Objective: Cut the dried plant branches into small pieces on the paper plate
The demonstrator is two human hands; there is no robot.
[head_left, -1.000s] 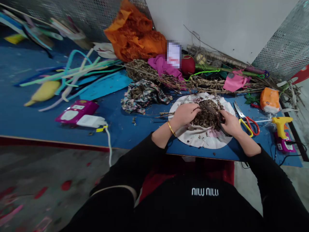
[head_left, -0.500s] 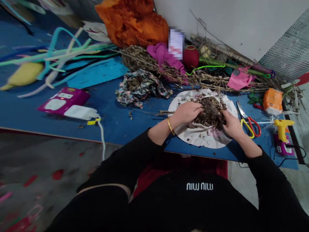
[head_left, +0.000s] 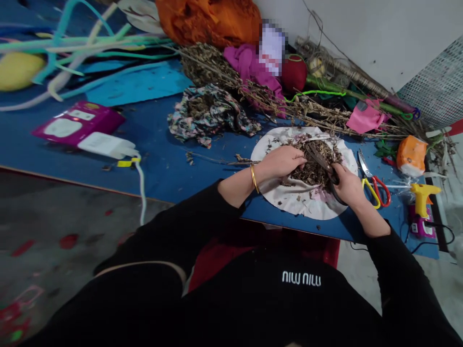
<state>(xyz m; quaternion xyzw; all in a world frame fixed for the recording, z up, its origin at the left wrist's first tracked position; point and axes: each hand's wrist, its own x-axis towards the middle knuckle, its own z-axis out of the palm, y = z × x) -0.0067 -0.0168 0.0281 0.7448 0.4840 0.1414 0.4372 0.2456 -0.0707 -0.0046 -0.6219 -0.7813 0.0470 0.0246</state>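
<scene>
Head view is tilting lower; your right grip (head_left: pixel 347 185) is grasping scissors (head_left: pixel 323 162) over dried leaves (head_left: pixel 311 176), your left grip (head_left: pixel 284 161) unclear; the bench (head_left: pixel 159 166) edge is running near the white cloth (head_left: pixel 282 201).

a black top (head_left: pixel 253 299) carries white lettering (head_left: pixel 301 278). left of the lettering is a black left sleeve (head_left: pixel 170 238), right of it a matching right sleeve (head_left: pixel 408 274); up-left of it, a gold bangle (head_left: pixel 254 179) rings the left wrist (head_left: pixel 262 172).
</scene>
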